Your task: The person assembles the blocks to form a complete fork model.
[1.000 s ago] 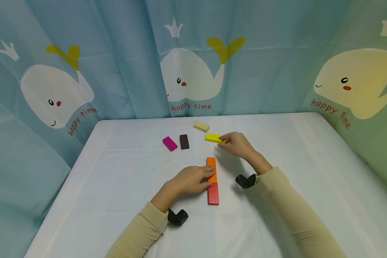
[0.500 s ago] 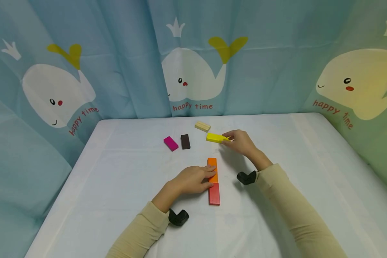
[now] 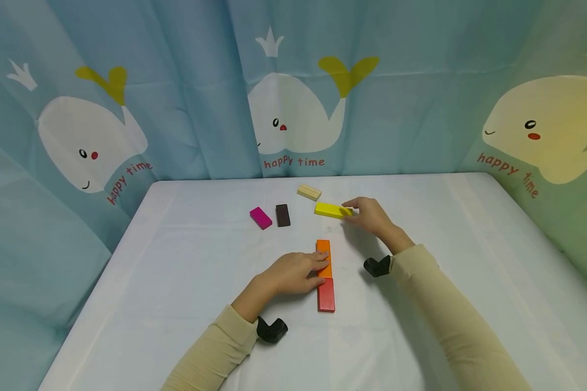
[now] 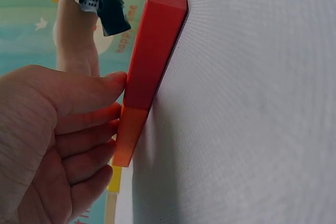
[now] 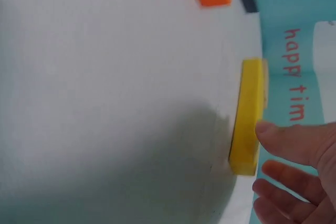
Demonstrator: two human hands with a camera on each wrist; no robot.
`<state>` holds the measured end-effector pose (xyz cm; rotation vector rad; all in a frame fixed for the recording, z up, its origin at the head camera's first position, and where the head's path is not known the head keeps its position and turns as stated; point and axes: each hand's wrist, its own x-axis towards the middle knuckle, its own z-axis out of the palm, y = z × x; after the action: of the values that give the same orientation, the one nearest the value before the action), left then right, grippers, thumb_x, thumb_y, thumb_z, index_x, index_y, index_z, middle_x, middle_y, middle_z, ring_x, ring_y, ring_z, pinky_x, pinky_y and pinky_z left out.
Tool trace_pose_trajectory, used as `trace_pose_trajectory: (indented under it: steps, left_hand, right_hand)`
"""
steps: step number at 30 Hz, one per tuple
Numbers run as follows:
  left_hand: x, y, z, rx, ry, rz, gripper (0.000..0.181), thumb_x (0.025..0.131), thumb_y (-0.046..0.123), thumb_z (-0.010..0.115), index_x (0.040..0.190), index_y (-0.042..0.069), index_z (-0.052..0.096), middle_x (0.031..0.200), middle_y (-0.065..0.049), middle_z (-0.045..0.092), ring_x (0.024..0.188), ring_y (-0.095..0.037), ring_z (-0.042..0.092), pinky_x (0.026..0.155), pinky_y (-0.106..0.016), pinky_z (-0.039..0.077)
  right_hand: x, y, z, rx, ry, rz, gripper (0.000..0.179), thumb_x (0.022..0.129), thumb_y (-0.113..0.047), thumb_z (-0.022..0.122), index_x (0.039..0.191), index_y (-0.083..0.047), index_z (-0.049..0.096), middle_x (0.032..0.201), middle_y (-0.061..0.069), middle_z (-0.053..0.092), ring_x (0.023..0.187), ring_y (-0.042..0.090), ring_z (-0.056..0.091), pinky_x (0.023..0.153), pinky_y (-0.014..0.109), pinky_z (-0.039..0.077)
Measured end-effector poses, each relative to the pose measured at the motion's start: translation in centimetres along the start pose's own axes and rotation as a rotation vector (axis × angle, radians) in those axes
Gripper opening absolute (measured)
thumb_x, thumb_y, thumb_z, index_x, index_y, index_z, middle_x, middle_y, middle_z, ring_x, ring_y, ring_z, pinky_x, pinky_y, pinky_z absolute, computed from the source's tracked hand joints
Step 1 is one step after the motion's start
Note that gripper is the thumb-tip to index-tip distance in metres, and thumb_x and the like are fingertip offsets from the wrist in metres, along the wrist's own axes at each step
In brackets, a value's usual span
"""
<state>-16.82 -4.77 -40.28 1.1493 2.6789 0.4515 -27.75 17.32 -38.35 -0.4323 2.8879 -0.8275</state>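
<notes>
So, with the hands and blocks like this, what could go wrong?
The left hand touches the orange block, which lies end to end with the red block, so a small push might spoil their line. The right hand is at one end of the yellow block, so it could swing round. Its other end lies close to the pale block, which might get knocked.

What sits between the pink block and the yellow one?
In the head view, the dark brown block lies between them, nearer the pink block than the yellow block.
</notes>
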Motion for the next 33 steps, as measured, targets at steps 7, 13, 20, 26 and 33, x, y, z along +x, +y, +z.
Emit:
trace_pose_trajectory:
  steps: [7, 13, 20, 26, 33]
  left_hand:
    - [0.1, 0.0, 0.1, 0.003, -0.007, -0.004, 0.046, 0.093, 0.033, 0.053, 0.133, 0.013, 0.050, 0.140, 0.004, 0.041, 0.128, -0.004, 0.033, 0.102, -0.026, 0.032]
    - [0.1, 0.0, 0.1, 0.005, -0.009, -0.007, 0.046, 0.093, 0.033, 0.053, 0.134, 0.012, 0.049, 0.140, 0.003, 0.041, 0.128, -0.004, 0.032, 0.102, -0.026, 0.031]
    - [0.1, 0.0, 0.0, -0.002, -0.016, -0.011, 0.046, 0.093, 0.033, 0.053, 0.134, 0.013, 0.049, 0.140, 0.004, 0.040, 0.128, -0.004, 0.032, 0.102, -0.026, 0.031]
    - [0.1, 0.0, 0.0, 0.002, -0.015, -0.012, 0.046, 0.092, 0.033, 0.054, 0.134, 0.013, 0.050, 0.140, 0.004, 0.041, 0.128, -0.004, 0.032, 0.102, -0.025, 0.031]
    - [0.1, -0.1, 0.0, 0.001, -0.012, -0.014, 0.046, 0.092, 0.033, 0.054, 0.133, 0.013, 0.050, 0.139, 0.004, 0.042, 0.128, -0.004, 0.032, 0.102, -0.025, 0.031]
  right_hand:
    - [0.6, 0.6, 0.2, -0.009, -0.028, -0.002, 0.040, 0.081, -0.007, 0.068, 0.119, 0.003, 0.060, 0.120, 0.021, 0.056, 0.108, 0.035, 0.050, 0.094, 0.049, 0.039]
    - [1.0, 1.1, 0.5, -0.015, -0.021, -0.013, 0.034, 0.081, -0.002, 0.067, 0.115, 0.003, 0.063, 0.115, 0.021, 0.058, 0.103, 0.033, 0.052, 0.093, 0.047, 0.040]
    - [1.1, 1.3, 0.7, -0.015, 0.005, -0.053, 0.023, 0.081, 0.001, 0.066, 0.105, 0.005, 0.067, 0.109, 0.020, 0.061, 0.099, 0.032, 0.054, 0.089, 0.046, 0.043]
    - [1.0, 1.5, 1.1, -0.030, 0.028, -0.063, 0.023, 0.081, 0.001, 0.066, 0.104, 0.005, 0.067, 0.107, 0.019, 0.062, 0.101, 0.032, 0.055, 0.090, 0.046, 0.043]
    - [0.7, 1.0, 1.5, -0.072, 0.033, -0.102, 0.022, 0.081, 0.004, 0.066, 0.103, 0.006, 0.068, 0.104, 0.020, 0.063, 0.100, 0.033, 0.056, 0.091, 0.046, 0.042]
